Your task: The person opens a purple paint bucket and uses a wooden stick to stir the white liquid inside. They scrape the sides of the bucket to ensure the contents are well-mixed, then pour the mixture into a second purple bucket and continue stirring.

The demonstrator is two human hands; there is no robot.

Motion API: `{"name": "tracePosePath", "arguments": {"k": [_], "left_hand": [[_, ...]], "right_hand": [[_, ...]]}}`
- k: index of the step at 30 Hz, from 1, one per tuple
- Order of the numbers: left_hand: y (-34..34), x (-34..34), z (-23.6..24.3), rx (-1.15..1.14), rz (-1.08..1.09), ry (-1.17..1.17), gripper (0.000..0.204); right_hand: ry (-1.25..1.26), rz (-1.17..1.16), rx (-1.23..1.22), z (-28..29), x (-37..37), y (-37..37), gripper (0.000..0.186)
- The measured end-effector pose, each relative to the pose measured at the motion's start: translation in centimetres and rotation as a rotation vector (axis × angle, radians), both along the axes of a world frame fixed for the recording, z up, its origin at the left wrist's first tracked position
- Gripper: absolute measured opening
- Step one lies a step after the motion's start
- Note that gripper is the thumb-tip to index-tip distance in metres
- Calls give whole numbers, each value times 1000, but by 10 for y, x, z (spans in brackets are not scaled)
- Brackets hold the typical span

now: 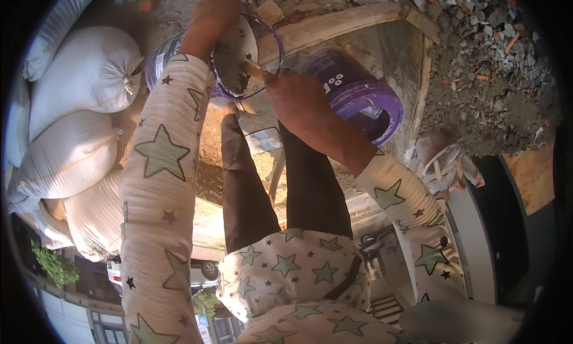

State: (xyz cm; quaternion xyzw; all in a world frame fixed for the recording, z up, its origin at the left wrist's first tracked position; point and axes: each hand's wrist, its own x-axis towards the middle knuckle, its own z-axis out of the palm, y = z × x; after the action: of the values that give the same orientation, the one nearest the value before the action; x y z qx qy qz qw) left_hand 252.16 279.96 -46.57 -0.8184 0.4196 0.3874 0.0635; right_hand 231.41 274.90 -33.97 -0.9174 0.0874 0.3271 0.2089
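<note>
My left hand (210,22) is closed at the far rim of a purple bucket (160,58), which is tilted on its side with its mouth toward the right. Its fingertips are hidden. Pale grey, wet-looking material coats the inside of that bucket. My right hand (298,102) is wrapped round the short wooden handle (255,71) of a trowel-like tool, whose working end reaches into the bucket's mouth and is hard to make out. Just right of my right hand, a second purple bucket (345,75) leans over, its rim smeared with grey residue.
Stuffed white sacks (83,69) are piled on the left. A heap of gravel and rubble (489,75) fills the upper right, bordered by wooden boards (337,26). Broken brick (270,12) lies beyond the buckets. My legs (310,177) stand close to both buckets.
</note>
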Motion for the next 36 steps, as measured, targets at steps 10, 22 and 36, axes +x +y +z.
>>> {"name": "tracePosePath", "arguments": {"k": [10,22,36], "left_hand": [[-5,-3,14,54,6,-30,29],[4,-5,3,-1,20,-29,27],[-2,-3,10,20,33,-18,28]], "right_hand": [[103,-78,107,0,18,-5,13],[110,-117,117,-37,32,24,18],[60,-118,25,-26,26,8,27]]}}
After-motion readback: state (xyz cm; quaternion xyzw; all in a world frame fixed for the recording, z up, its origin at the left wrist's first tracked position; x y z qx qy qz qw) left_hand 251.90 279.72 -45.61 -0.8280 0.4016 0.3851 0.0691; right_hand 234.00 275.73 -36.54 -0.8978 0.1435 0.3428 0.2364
